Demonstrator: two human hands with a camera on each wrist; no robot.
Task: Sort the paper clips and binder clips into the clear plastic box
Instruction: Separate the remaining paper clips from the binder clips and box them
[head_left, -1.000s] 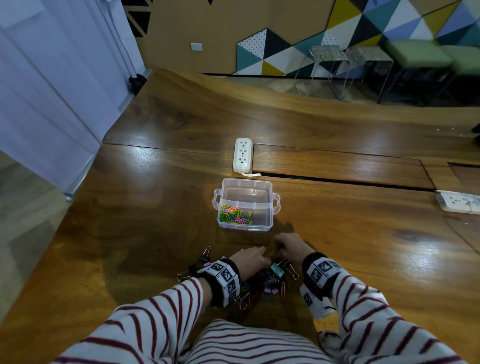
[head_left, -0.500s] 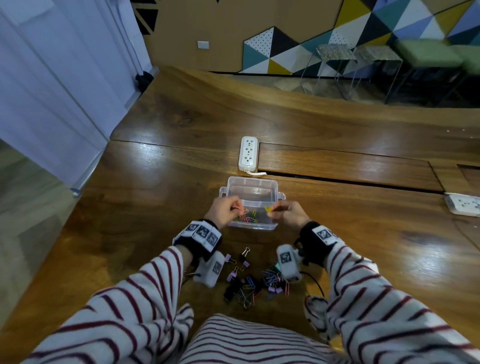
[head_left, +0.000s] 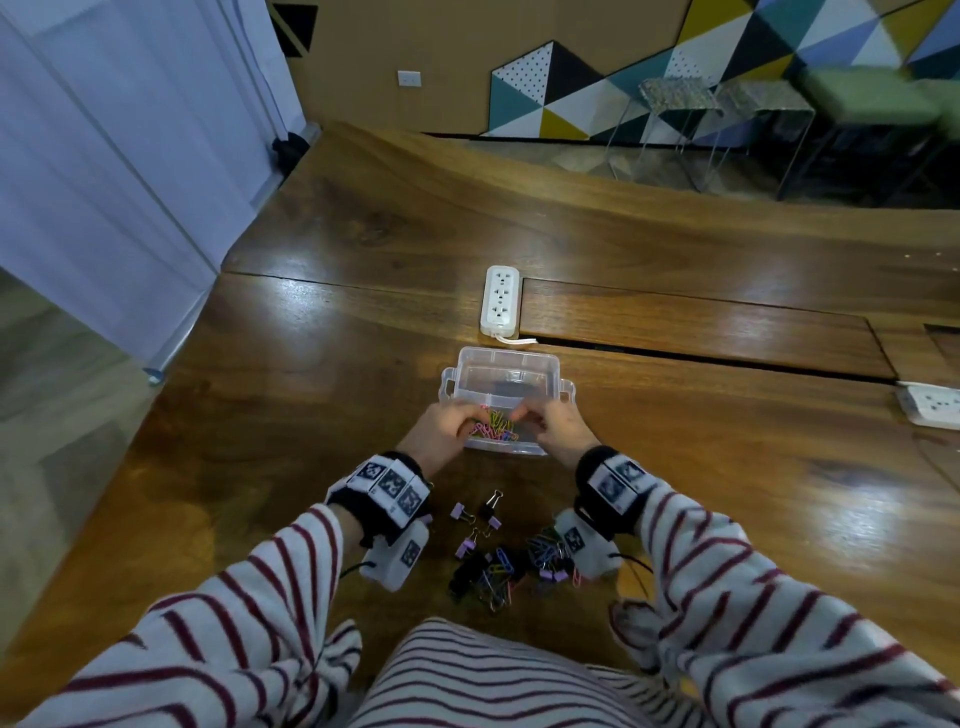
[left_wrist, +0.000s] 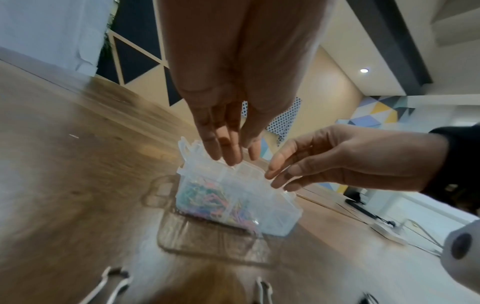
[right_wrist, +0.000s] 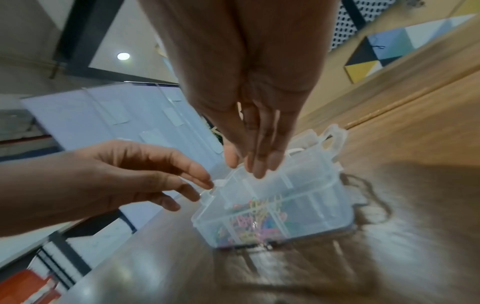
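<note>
Both hands (head_left: 498, 431) over clear plastic box (head_left: 506, 374), seemingly empty-fingered

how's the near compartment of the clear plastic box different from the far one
The near compartment of the clear plastic box holds a heap of coloured paper clips; the far compartment shows none. Both hands, left hand and right hand, hover over the near one, leaving the far one uncovered. Both share the same clear walls.
</note>
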